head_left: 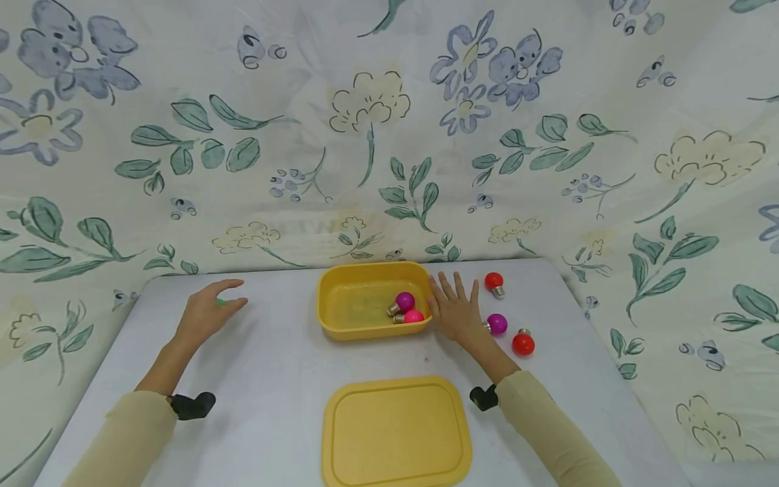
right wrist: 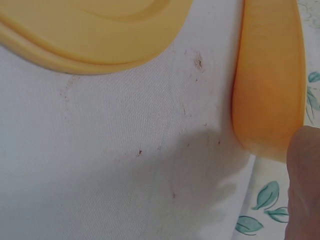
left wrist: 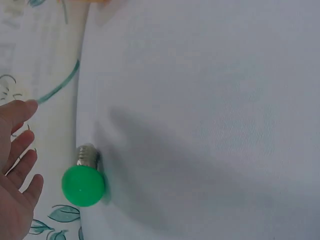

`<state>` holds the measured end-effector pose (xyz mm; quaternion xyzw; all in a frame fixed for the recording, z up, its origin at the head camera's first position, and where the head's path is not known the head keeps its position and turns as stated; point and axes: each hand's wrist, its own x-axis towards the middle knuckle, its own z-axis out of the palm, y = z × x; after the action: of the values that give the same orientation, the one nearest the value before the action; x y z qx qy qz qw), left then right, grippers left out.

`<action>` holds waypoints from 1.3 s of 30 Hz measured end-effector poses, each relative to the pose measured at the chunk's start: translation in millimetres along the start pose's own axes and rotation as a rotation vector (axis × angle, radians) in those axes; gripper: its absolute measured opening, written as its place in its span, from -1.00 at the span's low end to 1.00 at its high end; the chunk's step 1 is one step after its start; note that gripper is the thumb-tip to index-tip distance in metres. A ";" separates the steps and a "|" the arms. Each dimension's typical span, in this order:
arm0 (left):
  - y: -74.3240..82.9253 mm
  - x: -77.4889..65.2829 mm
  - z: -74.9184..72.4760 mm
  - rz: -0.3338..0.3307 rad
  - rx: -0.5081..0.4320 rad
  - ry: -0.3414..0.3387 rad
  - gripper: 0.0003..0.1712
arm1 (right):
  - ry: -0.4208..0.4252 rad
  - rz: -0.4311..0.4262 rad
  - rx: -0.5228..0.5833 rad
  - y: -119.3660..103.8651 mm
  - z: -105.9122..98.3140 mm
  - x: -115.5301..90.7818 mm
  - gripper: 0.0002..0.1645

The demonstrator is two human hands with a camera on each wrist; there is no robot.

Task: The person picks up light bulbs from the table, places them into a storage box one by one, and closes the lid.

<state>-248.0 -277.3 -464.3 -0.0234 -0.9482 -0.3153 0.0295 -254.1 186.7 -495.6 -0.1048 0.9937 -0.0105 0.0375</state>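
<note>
My left hand (head_left: 205,312) hovers over the left of the table, thumb and fingers spread apart with nothing between them. Beneath it lies a green light bulb (left wrist: 83,185) with a silver screw base, mostly hidden behind the hand in the head view. My right hand (head_left: 453,312) has its fingers extended at the right end of a yellow plastic container (head_left: 341,333). In the right wrist view its thumb overlaps the container's end. Inside the container sit a purple bulb (head_left: 404,302) and a pink bulb (head_left: 414,316).
Right of my right hand lie a red bulb (head_left: 493,281), a purple bulb (head_left: 498,324) and another red bulb (head_left: 523,343). A yellow lid (head_left: 397,433) lies flat at the table's front. Behind the white table (head_left: 274,379) hangs a floral cloth (head_left: 292,81).
</note>
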 end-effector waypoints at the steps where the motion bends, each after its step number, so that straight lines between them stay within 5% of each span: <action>1: -3.0 0.4 -1.4 -0.016 0.004 -0.006 -0.43 | -0.001 0.001 0.003 0.1 0.1 0.0 -0.27; 10: -29.5 0.2 -7.0 -0.102 0.036 -0.039 -0.29 | 0.000 0.001 0.002 1.2 3.2 1.1 -0.27; 24: -52.0 -0.6 -10.5 -0.118 0.053 -0.092 -0.33 | 0.014 -0.006 0.009 3.0 4.3 2.2 -0.28; 39: -52.6 -2.8 -5.7 -0.140 0.065 -0.095 -0.38 | 0.014 -0.004 0.009 3.9 6.2 2.7 -0.28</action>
<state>-248.3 -322.9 -491.3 0.0290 -0.9576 -0.2842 -0.0368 -257.1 189.8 -502.1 -0.1068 0.9937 -0.0158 0.0309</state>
